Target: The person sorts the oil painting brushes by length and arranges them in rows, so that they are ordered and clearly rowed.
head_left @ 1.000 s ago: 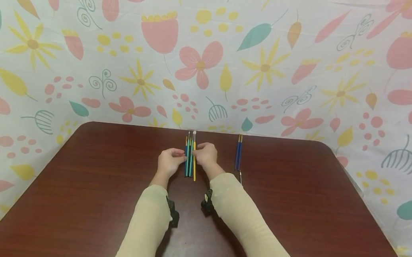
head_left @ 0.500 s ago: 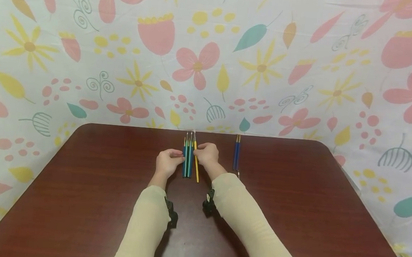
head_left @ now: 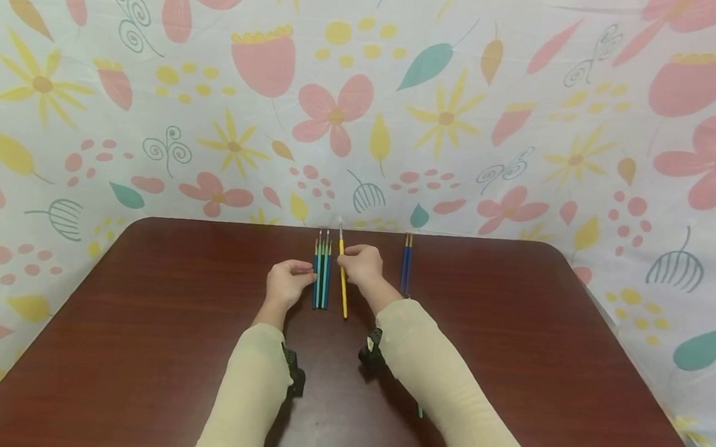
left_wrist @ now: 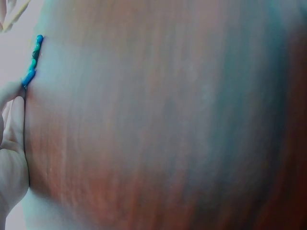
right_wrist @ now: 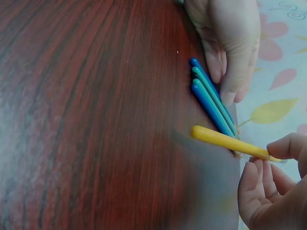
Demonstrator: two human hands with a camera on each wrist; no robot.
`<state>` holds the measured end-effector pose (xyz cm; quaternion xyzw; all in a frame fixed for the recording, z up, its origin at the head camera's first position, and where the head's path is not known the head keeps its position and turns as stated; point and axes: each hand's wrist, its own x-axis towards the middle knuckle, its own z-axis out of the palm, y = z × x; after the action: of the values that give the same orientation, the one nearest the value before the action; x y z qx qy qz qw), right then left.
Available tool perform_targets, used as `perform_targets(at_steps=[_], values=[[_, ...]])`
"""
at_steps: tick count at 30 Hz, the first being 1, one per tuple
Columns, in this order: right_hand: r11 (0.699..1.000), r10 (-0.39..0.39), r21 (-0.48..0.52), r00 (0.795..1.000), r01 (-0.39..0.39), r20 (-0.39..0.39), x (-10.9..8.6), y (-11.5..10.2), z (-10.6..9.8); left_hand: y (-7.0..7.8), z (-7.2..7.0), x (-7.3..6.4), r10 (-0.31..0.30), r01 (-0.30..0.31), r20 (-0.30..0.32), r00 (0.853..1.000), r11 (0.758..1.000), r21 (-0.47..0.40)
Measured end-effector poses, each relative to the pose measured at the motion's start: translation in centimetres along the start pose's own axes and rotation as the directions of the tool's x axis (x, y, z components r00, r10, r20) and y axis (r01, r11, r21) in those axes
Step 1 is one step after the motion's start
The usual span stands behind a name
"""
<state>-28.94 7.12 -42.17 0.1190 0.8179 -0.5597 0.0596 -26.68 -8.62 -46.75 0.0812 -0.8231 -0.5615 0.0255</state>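
Observation:
In the head view my right hand [head_left: 362, 269] pinches a yellow paintbrush [head_left: 343, 281] between thumb and fingers, bristles pointing to the back edge. The right wrist view shows the yellow handle [right_wrist: 216, 137] sticking out over the table from that hand [right_wrist: 276, 196]. Just left of it, several blue and green paintbrushes [head_left: 321, 283] lie side by side, handles toward me. My left hand [head_left: 288, 284] touches the outer blue brush of this row with its fingertips and extended thumb. At the left wrist view's edge, the brush ends [left_wrist: 33, 62] show beside the left fingers.
Two dark blue paintbrushes [head_left: 406, 265] lie to the right near the back edge of the brown table [head_left: 170, 321]. A small green tip [head_left: 420, 411] peeks out beneath the right sleeve [head_left: 446, 382]. A flower-printed cloth [head_left: 335, 111] hangs behind the table.
The right hand has moved the yellow paintbrush slightly right, opening a gap from the row. The left hand stays beside the row. The head view has shifted slightly.

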Motion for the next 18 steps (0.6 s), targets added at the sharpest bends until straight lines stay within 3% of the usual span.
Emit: perform_targets(at_steps=[18], values=[[0.992, 0.011, 0.124, 0.995, -0.023, 0.097, -0.5, 0.9, -2.1, 0.1, -0.1, 0.1, 0.005, -0.005, 0.002, 1.000, 1.000, -0.007]])
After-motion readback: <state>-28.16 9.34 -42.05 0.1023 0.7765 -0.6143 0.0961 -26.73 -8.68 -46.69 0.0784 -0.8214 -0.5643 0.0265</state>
